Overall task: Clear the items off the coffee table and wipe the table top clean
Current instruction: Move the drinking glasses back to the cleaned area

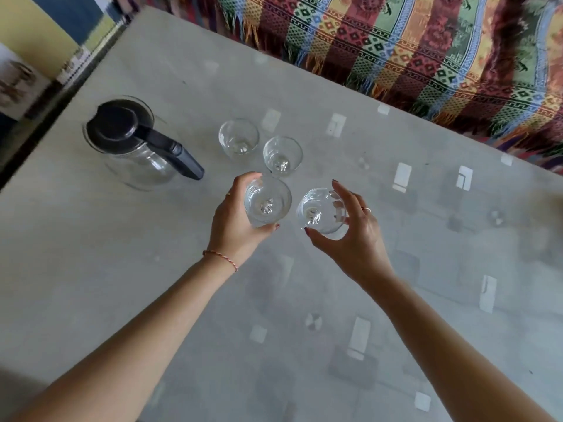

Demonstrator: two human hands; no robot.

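Several clear drinking glasses stand or hover over the glass-topped coffee table (137, 284). My left hand (234, 226) grips the near-left glass (267, 200), fingers and thumb curled round its side. My right hand (356, 236) holds the near-right glass (320, 213) between thumb and fingers. Two more empty glasses stand just beyond, a far-left glass (238, 138) and a far-right glass (282, 155). A clear glass jug (134, 141) with a black lid and dark handle stands on the table at the left.
A sofa covered by a colourful patterned fringed throw (411, 41) runs along the table's far edge. The table's dark left edge (39, 123) borders a yellow and blue floor area. Window reflections speckle the glass top.
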